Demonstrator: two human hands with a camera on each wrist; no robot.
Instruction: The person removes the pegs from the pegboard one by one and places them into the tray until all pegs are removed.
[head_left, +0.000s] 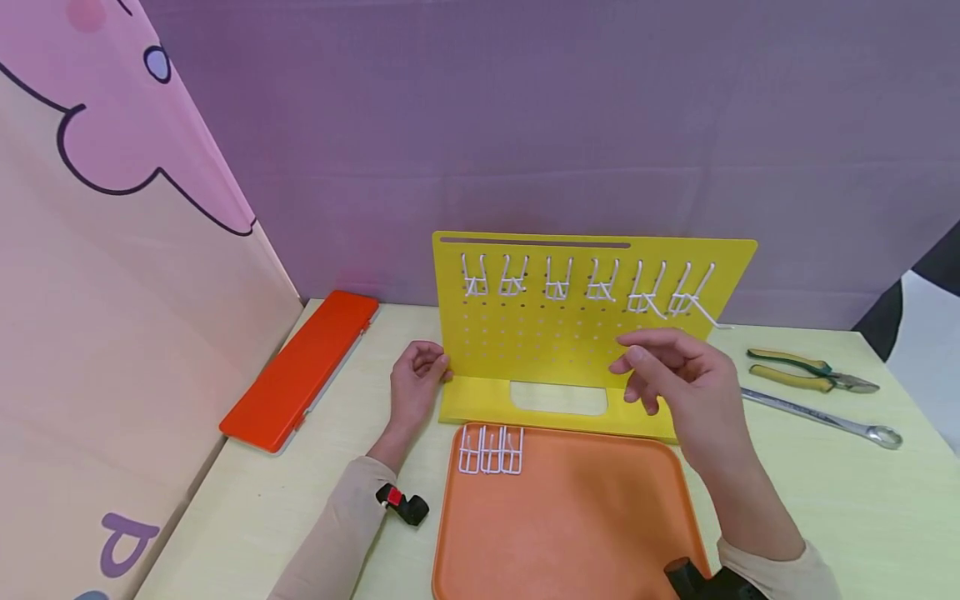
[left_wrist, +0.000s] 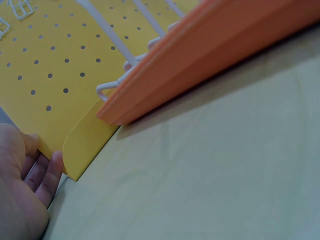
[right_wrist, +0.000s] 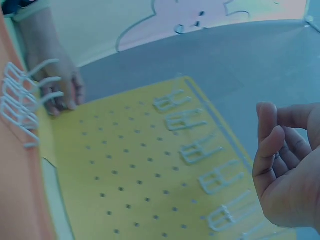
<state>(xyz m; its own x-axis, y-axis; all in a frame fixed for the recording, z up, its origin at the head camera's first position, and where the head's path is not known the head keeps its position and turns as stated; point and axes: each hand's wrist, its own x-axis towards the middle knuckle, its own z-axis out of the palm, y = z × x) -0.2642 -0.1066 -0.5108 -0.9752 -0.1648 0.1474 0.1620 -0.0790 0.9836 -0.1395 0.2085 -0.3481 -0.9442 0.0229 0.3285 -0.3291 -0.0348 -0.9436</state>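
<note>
A yellow pegboard stands upright on its folded base, with several white wire hooks in a row along its upper part. My left hand grips the board's left edge low down, fingertips at the lower corner; the left wrist view shows these fingers at that corner. In front of the board's right side my right hand is raised, fingers loosely bent with nothing between them. The right wrist view shows this hand beside the hook row. Three more white wire hooks lie on the orange tray.
An orange-lidded case lies at the left by the wall. Pliers with yellow-green handles and a metal wrench lie on the right of the table. A purple cloth hangs behind the board.
</note>
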